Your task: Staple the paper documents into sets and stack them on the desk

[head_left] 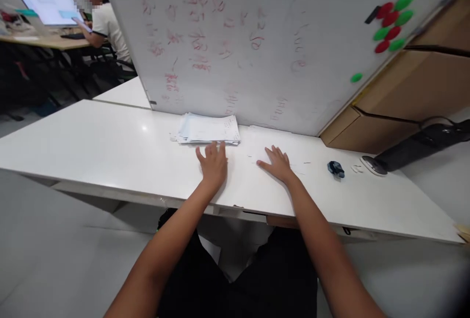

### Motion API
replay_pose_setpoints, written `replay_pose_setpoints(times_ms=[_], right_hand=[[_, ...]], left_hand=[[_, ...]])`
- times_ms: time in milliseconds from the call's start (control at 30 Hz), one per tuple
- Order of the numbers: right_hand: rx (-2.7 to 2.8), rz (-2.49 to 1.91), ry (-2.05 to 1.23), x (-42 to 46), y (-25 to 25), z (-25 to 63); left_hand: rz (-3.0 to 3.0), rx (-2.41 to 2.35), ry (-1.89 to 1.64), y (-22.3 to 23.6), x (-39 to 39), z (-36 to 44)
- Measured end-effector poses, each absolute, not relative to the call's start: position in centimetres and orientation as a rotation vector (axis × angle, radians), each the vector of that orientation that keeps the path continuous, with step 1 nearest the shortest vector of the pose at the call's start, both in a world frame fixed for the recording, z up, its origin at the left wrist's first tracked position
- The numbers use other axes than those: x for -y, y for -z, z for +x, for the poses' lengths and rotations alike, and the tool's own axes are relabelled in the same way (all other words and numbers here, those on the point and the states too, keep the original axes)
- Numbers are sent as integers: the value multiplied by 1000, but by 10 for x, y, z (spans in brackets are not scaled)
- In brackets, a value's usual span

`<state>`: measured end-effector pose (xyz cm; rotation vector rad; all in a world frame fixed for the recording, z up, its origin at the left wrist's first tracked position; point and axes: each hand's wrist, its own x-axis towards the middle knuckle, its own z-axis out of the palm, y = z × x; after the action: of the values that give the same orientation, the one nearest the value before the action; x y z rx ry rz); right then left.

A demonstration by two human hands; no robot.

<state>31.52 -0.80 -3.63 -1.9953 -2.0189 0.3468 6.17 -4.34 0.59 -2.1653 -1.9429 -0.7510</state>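
A stack of white papers [209,129] with slightly uneven edges lies on the white table, against the foot of the whiteboard. My left hand [214,165] is just in front of the stack, fingers spread, fingertips near its front edge; whether they touch it I cannot tell. To its right, my right hand [277,164] rests palm down with fingers apart and holds nothing. Thin dark marks show on the white surface around it; whether a sheet lies there is unclear.
Behind the white table [91,137] leans a whiteboard [257,49] with red writing and several magnets [393,33]. Cardboard boxes [414,93], a small dark blue bundle [336,169] and a black cylindrical device [414,147] are at right. A person [106,24] sits at a monitor, back left.
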Motion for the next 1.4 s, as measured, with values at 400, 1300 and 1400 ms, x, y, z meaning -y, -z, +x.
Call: replay_pose_setpoints(times_ms=[400,1300,1400], right_hand=[[2008,-1995,-257,10,28,309],[1840,-1691,-305,21,18,309],[1496,-1863,-163,17,18,315]], left_hand=[[-2834,1653,908,24,-11,150],[-2630,1723,1994,7,11,139],[-2482,1775,2388,0,11,136]])
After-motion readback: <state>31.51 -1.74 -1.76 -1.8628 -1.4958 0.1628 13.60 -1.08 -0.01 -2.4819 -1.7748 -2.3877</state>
